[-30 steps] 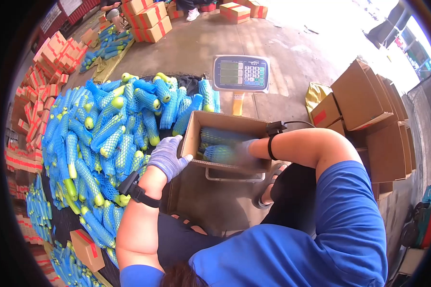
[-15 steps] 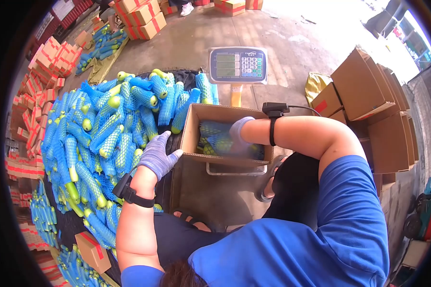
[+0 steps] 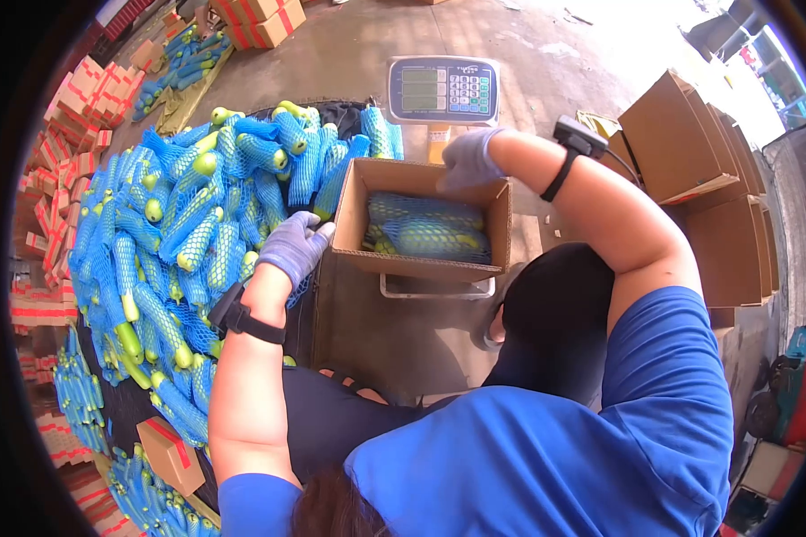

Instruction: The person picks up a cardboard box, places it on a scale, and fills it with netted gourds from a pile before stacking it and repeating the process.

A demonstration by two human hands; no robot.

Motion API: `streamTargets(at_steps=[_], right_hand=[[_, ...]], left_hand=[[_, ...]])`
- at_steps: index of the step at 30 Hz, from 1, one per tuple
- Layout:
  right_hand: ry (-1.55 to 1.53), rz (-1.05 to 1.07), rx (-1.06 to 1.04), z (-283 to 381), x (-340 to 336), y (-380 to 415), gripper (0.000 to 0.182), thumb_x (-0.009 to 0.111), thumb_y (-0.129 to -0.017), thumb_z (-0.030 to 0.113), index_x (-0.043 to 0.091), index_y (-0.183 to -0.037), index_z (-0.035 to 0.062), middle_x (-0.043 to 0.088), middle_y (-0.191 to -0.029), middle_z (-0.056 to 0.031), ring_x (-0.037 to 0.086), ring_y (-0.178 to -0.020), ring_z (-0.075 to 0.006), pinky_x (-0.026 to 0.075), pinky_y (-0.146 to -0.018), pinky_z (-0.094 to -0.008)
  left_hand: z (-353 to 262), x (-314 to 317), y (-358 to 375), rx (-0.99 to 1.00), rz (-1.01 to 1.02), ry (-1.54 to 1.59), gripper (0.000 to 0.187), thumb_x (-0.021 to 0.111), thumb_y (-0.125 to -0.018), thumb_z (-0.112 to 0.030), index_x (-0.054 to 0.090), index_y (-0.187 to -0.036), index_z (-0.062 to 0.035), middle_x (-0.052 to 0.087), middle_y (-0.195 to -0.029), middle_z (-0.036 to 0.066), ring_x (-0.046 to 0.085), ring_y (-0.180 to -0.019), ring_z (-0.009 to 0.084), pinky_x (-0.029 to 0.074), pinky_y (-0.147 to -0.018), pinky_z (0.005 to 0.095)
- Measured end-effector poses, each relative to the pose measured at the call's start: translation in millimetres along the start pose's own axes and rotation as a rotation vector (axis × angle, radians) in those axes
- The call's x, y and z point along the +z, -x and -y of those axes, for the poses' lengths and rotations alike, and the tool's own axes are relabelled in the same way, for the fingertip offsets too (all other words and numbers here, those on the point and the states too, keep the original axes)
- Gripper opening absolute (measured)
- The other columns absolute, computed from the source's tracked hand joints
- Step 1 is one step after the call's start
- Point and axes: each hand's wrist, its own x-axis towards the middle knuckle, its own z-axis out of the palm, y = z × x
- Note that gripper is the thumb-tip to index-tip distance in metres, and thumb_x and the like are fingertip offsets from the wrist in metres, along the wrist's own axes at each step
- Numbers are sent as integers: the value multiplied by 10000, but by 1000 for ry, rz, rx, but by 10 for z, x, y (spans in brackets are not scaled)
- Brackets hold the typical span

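My left hand (image 3: 293,248), in a grey-purple glove, is open beside the left wall of a cardboard box (image 3: 421,265), its thumb near the box's corner. The gloved right hand (image 3: 471,159) is raised at the far rim of this box. Its fingers bend loosely downward, and I see nothing held in them. Inside the box lie long green gourds (image 3: 430,229) in blue mesh sleeves. The box rests on a weighing scale, whose metal frame (image 3: 437,291) shows below and whose display panel (image 3: 443,89) stands behind it.
A large heap of blue-netted gourds (image 3: 166,233) spreads on dark sheeting at my left. Open cardboard boxes (image 3: 707,188) stack at the right. Red-taped cartons (image 3: 85,98) pile at far left, and another taped carton (image 3: 170,456) sits near the heap's lower edge.
My right hand has come up out of the box to its far rim, uncovering the netted gourds inside. The left hand stays by the left wall. The view has shifted slightly.
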Motion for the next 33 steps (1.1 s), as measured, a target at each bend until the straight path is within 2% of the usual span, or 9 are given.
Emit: streamTargets(at_steps=[2, 5, 8, 10, 12, 16, 25, 26, 33], right_hand=[[-18, -82, 97, -316, 43, 57, 656, 517, -875, 605, 731, -1083, 21, 720, -1035, -186, 675, -1011, -331, 505, -879, -430], [-73, -10, 308, -446, 529, 388, 784, 472, -861, 737, 720, -1154, 53, 721, -1073, -162, 667, -1039, -331, 495, -918, -432], [-444, 13, 306, -417, 1185, 317, 865, 522, -775, 826, 744, -1076, 46, 720, -1058, -167, 681, -1022, -293, 519, -872, -411], [-653, 82, 304, -449, 1334, 213, 627, 606, -852, 604, 732, -1111, 48, 723, -1083, -154, 702, -971, -257, 532, -862, -418], [-31, -124, -39, -778, 1751, -484, 451, 588, -894, 429, 742, -1089, 52, 741, -1003, -133, 711, -926, -270, 537, -851, -416], [-365, -198, 229, -930, 1394, 251, 386, 557, -900, 351, 753, -1037, 47, 741, -979, -144, 709, -930, -295, 536, -839, -421], [-836, -778, 461, -1555, 1569, 2839, 306, 576, -805, 276, 751, -920, 52, 715, -964, -191, 683, -937, -359, 529, -836, -438], [-1021, -794, 513, -1551, 1668, 3139, 313, 575, -809, 286, 745, -910, 44, 713, -960, -191, 678, -947, -362, 527, -846, -441], [-890, -977, 914, -1813, 2617, 3885, 307, 575, -848, 292, 695, -945, 27, 690, -892, -201, 669, -878, -372, 527, -813, -437]], left_hand=[[-137, -27, -102, 10, 49, -22, 505, 626, -911, -466, 690, -1033, 20, 709, -935, 225, 687, -918, 348, 526, -851, 415], [-233, 125, -473, -87, 235, -542, 635, 482, -937, -575, 709, -1062, 4, 650, -1148, 269, 620, -1101, 413, 485, -935, 499], [-9, 430, -848, -11, 335, -578, 576, 527, -939, -497, 673, -1168, 11, 623, -1201, 282, 581, -1177, 409, 459, -992, 480], [-183, 343, -782, 0, 288, -512, 524, 542, -935, -429, 665, -1154, 31, 624, -1182, 294, 587, -1156, 423, 461, -984, 476], [-77, 406, -929, 18, 185, -594, 525, 575, -908, -416, 663, -1133, 51, 630, -1140, 313, 605, -1118, 434, 472, -956, 477], [-445, 298, -918, 56, 121, -560, 510, 611, -880, -419, 694, -1024, 63, 644, -1068, 330, 626, -1055, 452, 485, -912, 476], [-2582, -164, -260, 441, -4, -285, 355, 625, -896, -315, 712, -1002, 12, 690, -899, 256, 671, -863, 396, 500, -764, 450], [-2805, -107, -251, 458, -15, -290, 355, 625, -896, -315, 712, -1002, 12, 690, -899, 256, 671, -863, 396, 500, -764, 450], [-4415, 980, -400, 864, -63, -593, 424, 553, -928, -421, 703, -987, -29, 689, -968, 232, 652, -926, 414, 497, -823, 505]])
